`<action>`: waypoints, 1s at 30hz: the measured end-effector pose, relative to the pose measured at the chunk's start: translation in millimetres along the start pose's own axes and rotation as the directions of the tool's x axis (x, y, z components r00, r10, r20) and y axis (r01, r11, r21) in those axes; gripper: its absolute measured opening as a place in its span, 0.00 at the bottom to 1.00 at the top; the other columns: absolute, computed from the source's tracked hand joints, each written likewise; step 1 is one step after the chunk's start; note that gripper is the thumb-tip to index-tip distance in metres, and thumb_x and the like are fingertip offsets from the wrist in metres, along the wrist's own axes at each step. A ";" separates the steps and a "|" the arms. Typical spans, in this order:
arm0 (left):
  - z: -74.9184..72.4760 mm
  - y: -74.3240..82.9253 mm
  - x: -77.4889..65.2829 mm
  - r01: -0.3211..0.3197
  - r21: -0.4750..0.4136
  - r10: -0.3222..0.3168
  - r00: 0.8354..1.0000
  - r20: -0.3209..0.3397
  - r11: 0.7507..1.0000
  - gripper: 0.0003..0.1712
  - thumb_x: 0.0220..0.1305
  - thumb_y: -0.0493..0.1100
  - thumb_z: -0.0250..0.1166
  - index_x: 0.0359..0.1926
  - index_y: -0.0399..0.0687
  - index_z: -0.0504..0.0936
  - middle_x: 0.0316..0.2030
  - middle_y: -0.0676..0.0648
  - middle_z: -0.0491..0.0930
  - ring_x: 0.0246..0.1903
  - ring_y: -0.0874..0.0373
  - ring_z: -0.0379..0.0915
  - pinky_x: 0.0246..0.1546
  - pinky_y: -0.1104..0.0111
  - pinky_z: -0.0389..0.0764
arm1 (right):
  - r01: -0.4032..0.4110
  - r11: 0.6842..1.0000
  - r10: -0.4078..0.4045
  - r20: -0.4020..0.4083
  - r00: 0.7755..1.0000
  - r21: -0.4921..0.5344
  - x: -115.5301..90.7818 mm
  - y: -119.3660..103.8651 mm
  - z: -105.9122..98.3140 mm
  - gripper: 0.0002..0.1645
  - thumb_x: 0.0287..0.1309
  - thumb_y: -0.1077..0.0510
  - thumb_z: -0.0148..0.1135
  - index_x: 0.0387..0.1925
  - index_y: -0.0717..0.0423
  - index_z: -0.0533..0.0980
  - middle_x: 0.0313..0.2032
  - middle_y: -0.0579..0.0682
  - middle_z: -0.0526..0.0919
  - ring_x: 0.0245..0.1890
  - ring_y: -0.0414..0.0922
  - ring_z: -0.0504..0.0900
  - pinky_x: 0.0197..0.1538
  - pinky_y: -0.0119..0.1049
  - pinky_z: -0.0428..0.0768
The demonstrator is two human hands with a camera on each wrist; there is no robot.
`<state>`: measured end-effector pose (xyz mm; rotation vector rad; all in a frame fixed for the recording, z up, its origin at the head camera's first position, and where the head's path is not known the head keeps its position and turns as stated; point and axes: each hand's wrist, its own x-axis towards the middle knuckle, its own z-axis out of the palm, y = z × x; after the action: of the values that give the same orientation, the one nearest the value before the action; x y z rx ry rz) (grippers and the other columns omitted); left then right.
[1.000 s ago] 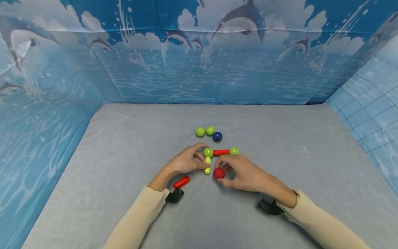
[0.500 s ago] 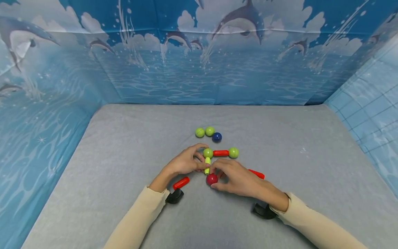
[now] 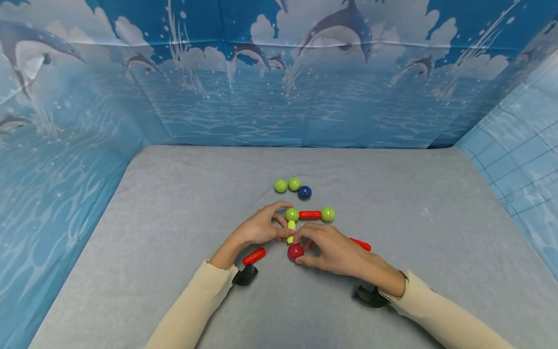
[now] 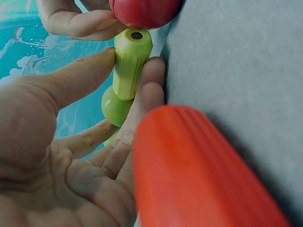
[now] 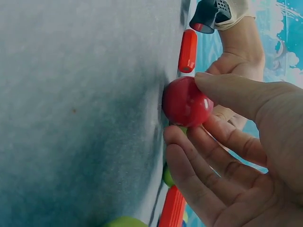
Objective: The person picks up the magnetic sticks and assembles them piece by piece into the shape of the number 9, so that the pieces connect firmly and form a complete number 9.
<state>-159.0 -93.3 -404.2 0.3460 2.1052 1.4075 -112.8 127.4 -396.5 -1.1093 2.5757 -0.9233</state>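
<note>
Only left-wrist view shows rod's (image 4: 129, 71) hole (image 4: 137, 35); fingers (image 4: 152, 94) pinch rod and red ball (image 5: 186, 101).

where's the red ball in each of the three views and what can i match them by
Head: red ball, lower middle.
Left wrist: red ball, at the top edge, partly cut off.
Right wrist: red ball, a little right of centre.
Shared landmark: the right hand, its fingers at the ball.

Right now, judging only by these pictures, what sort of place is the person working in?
Most likely a small tabletop filming setup, though I cannot be certain: a dolphin-print fabric backdrop rises behind a broad grey work surface, and two black wrist cameras are being worn.
</note>
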 end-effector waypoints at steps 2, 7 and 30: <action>-0.1 0.7 -0.5 0.000 -0.004 0.000 1.000 -0.001 1.000 0.37 0.64 0.39 0.70 0.71 0.46 0.65 0.39 0.42 0.81 0.29 0.55 0.83 0.33 0.64 0.83 | -0.002 1.000 0.002 0.002 1.000 -0.002 -0.1 -0.6 -1.2 0.18 0.54 0.53 0.76 0.44 0.48 0.79 0.42 0.42 0.82 0.37 0.37 0.83 0.44 0.33 0.83; -0.8 1.4 -1.4 0.002 -0.013 -0.002 1.000 -0.005 1.000 0.37 0.64 0.40 0.71 0.70 0.46 0.65 0.39 0.42 0.80 0.29 0.55 0.83 0.34 0.64 0.83 | 0.002 1.000 -0.002 0.007 1.000 0.008 0.3 -1.2 -4.5 0.18 0.54 0.55 0.76 0.45 0.49 0.79 0.42 0.45 0.83 0.37 0.37 0.83 0.44 0.33 0.83; -7.8 5.1 -10.0 -0.072 0.068 0.055 0.970 0.235 0.995 0.53 0.56 0.40 0.77 0.75 0.53 0.54 0.49 0.41 0.73 0.39 0.56 0.82 0.43 0.69 0.79 | -0.115 0.993 0.114 -0.115 0.987 -0.002 22.0 38.0 -50.7 0.14 0.60 0.56 0.71 0.46 0.56 0.80 0.42 0.49 0.85 0.39 0.41 0.84 0.44 0.40 0.84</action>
<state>-156.2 -102.2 -394.3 0.5850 1.9724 1.2574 -170.8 155.6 -378.3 -0.9242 2.7055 -0.9761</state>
